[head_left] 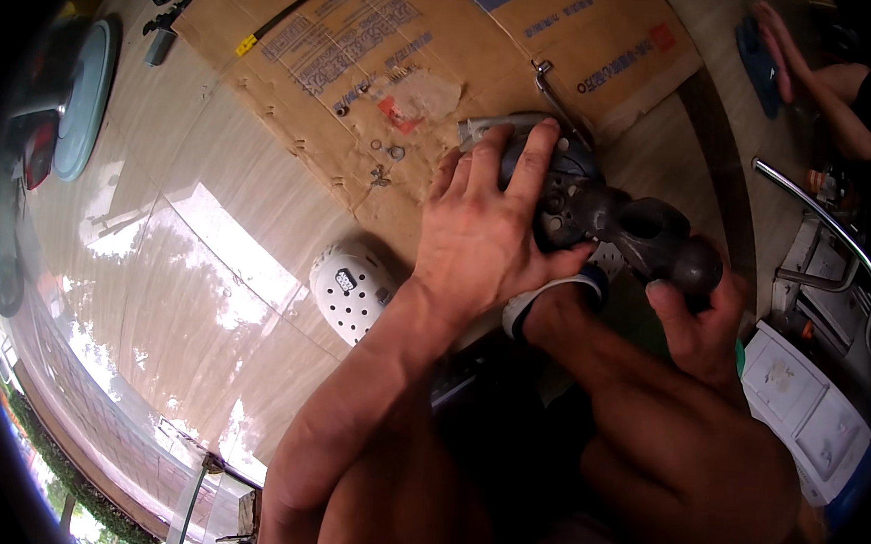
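Observation:
A dark mechanical part (577, 209) with a round housing, bolt heads and a narrower neck lies by the near right edge of the cardboard. My left hand (479, 215) is laid over the housing, fingers bent across its far side and thumb along its near side. At the part's other end is a ball-shaped knob (697, 266), which my right hand (701, 328) grips from below; its thumb shows and the other fingers are mostly hidden. Just beyond the housing lies a bent metal wrench (556, 95).
Flattened cardboard (449, 44) covers the floor, with metal rings (396, 153) and a small nut (341, 110) on it. A white clog (347, 285) stands left of my forearm. Another person's hand (776, 49) shows at far right, above a white drawer unit (807, 399). A teal stool (85, 101) stands left.

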